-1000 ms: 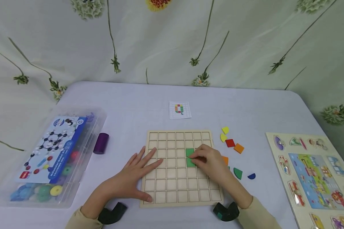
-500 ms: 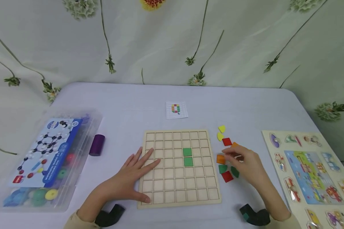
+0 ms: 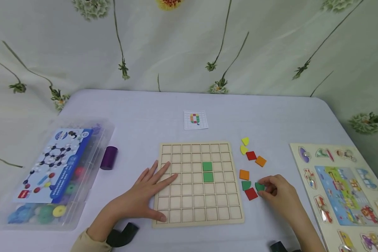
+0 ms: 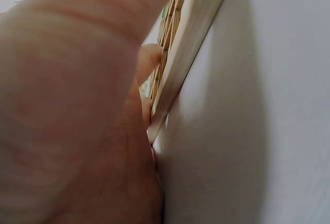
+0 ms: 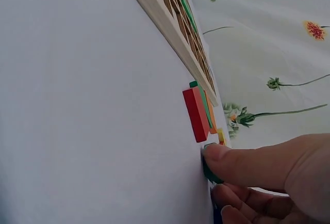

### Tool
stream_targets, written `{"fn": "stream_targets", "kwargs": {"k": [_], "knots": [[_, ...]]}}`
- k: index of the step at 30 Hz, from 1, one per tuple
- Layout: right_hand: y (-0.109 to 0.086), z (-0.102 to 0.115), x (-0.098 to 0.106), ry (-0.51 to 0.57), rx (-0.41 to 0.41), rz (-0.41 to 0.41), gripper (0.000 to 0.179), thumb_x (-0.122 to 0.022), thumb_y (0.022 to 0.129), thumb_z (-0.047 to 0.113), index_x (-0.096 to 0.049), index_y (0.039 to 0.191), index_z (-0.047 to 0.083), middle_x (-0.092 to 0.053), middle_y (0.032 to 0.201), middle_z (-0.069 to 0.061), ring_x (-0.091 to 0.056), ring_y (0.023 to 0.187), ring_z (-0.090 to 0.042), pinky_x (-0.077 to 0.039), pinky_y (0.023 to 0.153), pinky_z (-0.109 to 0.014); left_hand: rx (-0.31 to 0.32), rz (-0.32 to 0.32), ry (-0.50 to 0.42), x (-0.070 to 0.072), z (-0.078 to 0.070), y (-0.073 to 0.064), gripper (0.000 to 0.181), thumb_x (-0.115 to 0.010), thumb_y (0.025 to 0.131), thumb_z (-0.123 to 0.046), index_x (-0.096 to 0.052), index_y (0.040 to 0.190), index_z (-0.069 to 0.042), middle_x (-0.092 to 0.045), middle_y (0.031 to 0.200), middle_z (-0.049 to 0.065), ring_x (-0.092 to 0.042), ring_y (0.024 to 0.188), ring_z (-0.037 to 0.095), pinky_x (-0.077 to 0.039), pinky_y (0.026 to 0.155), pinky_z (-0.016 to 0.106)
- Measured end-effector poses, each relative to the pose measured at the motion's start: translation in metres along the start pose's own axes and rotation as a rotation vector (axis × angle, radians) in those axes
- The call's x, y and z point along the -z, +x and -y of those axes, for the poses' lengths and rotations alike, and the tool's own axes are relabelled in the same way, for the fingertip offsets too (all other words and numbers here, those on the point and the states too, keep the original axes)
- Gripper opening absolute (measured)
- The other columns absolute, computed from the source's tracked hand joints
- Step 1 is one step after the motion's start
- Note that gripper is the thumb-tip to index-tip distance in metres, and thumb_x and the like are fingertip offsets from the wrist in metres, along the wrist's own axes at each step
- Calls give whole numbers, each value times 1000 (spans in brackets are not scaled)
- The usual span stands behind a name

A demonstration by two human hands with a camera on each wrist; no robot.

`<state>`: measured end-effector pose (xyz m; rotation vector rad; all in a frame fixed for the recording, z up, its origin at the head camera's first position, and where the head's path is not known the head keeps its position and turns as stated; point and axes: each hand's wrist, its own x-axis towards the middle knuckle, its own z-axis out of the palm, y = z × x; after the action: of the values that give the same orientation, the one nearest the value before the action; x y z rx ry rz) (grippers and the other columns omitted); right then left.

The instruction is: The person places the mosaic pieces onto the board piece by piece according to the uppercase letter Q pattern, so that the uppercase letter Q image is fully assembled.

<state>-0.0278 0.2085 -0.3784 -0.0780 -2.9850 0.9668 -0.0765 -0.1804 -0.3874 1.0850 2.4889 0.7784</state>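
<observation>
A wooden grid board point(image 3: 181, 203) lies on the table with two green square tiles point(image 3: 208, 171) set in neighbouring cells of one column. My left hand point(image 3: 141, 196) rests spread over the board's left edge, fingers straight and thumb near the front corner. To the right of the board, my right hand point(image 3: 280, 194) pinches a green quarter-round tile point(image 3: 259, 187) between thumb and fingers. In the right wrist view the thumb lies on that green tile point(image 5: 210, 170), close to the table. Beside it are a red square point(image 3: 251, 194), another green quarter-round tile point(image 3: 246, 185) and an orange square point(image 3: 244, 174).
Further back lie yellow tiles point(image 3: 244, 149), a red square point(image 3: 251, 155) and an orange square point(image 3: 260, 161). A pattern card point(image 3: 203, 122) sits behind the board. A plastic box point(image 3: 63, 224) and purple cylinder point(image 3: 109, 158) stand left; a picture puzzle board point(image 3: 308, 199) lies right.
My right hand has left the green squares on the board, moved right to the loose tiles, and taken hold of a green quarter-round tile. The left hand has stayed in place.
</observation>
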Motion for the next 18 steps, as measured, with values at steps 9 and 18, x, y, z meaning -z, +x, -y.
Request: {"fn": "stream_targets", "kwargs": {"k": [9, 18], "knots": [[0, 2, -2, 4, 17, -14, 27, -76, 73, -4, -59, 91, 6, -56, 77, 0, -52, 71, -16, -46, 63, -27, -2, -2, -1, -2, 2, 0, 106, -69, 67, -65, -24, 150, -16, 3, 156, 10, 15, 137, 36, 5, 103, 57], [18, 28, 2, 226, 120, -56, 26, -75, 76, -2, -59, 95, 6, -64, 83, -2, -62, 70, -16, -51, 62, -24, 14, 6, 1, -2, 2, 1, 106, -69, 66, -65, -23, 150, -18, 3, 156, 10, 16, 137, 35, 6, 103, 57]]}}
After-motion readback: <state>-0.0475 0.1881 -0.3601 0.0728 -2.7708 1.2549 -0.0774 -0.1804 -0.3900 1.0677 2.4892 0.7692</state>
